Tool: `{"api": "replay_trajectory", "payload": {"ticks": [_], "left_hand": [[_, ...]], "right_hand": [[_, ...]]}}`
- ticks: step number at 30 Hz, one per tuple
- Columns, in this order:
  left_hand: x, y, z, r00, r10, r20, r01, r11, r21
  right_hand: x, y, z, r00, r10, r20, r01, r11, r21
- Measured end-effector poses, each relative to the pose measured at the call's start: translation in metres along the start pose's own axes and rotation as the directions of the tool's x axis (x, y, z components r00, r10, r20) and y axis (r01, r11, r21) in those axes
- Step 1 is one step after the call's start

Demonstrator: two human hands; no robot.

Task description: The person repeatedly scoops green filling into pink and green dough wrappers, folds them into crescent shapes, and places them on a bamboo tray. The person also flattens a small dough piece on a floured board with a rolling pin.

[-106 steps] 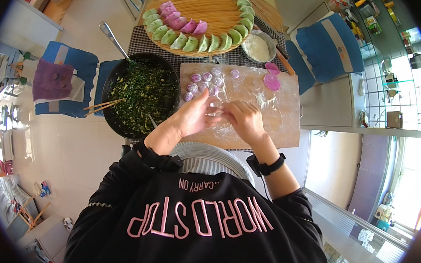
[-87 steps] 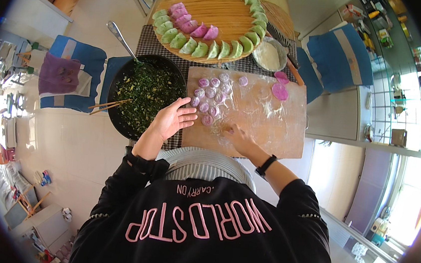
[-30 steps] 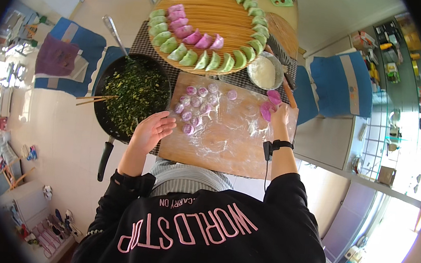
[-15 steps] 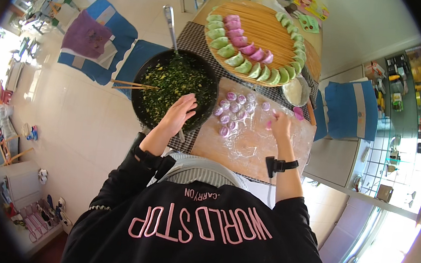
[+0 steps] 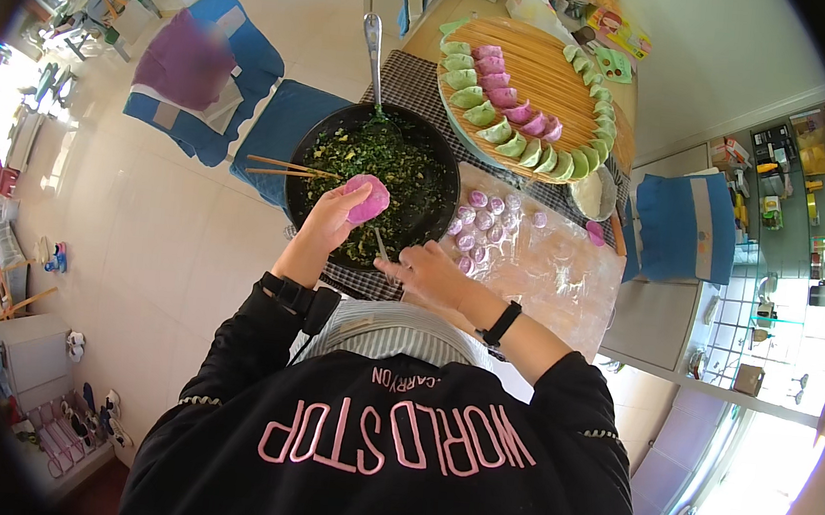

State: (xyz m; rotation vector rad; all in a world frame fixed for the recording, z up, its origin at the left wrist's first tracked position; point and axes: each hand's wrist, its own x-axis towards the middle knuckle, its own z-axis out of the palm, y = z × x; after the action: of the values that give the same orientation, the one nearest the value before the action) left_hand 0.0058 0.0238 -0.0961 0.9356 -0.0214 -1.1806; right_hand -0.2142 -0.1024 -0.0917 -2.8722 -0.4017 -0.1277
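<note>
Holding 1 pink dough wrapper (image 5: 368, 200), the left hand (image 5: 330, 219) is above the left part of a black pan (image 5: 444, 201). The wrapper lies thin and flat at the fingers, and the thumb is on its surface, so here the grip is on the wrapper by its edge. The right hand (image 5: 433, 275) is at the near right rim of the same pan, with its fingers beside the handle of a small utensil (image 5: 380, 244) — whether they already grasp this handle, I cannot tell.

The pan contains a chopped green filling (image 5: 382, 162) with yellow bits. A big metal spoon (image 5: 374, 58) leans out at the far side, and 2 chopsticks (image 5: 288, 166) stick out over the left rim.

To the right of the pan is a wooden board (image 5: 571, 296), dusted with white powder. On its far left part there is a group of small purple dough pieces (image 5: 482, 220), and near its far right corner lies 1 more pink wrapper (image 5: 595, 233). Just beyond this corner stands a bowl (image 5: 611, 198) with white powder.

Farther away, a round bamboo tray (image 5: 537, 67) bears 7 pink dumplings (image 5: 501, 97) in a curved row; green dumplings (image 5: 512, 145) go along its edge. A dark checked cloth (image 5: 404, 75) shows under the pan. Blue-covered chairs (image 5: 685, 227) stand at both sides of the table.
</note>
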Motion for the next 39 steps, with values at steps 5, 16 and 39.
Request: {"api": "replay_trajectory", "payload": {"ticks": [5,16,39], "left_hand": [[0.002,0.007,-0.006,0.892,0.450,-0.044,-0.175,0.433,0.884],[-0.020,0.013,-0.031,0.995,0.077,0.066,-0.063,0.980,-0.190],[-0.006,0.001,-0.059,0.988,-0.146,-0.043,0.125,0.938,-0.322]], "right_hand": [[0.018,-0.017,0.023,0.992,-0.057,-0.113,0.053,0.998,-0.040],[0.032,0.062,0.007,0.621,0.560,-0.548,-0.454,0.827,0.331],[-0.003,0.044,0.032,0.122,0.978,0.168,-0.352,-0.115,0.929]]}}
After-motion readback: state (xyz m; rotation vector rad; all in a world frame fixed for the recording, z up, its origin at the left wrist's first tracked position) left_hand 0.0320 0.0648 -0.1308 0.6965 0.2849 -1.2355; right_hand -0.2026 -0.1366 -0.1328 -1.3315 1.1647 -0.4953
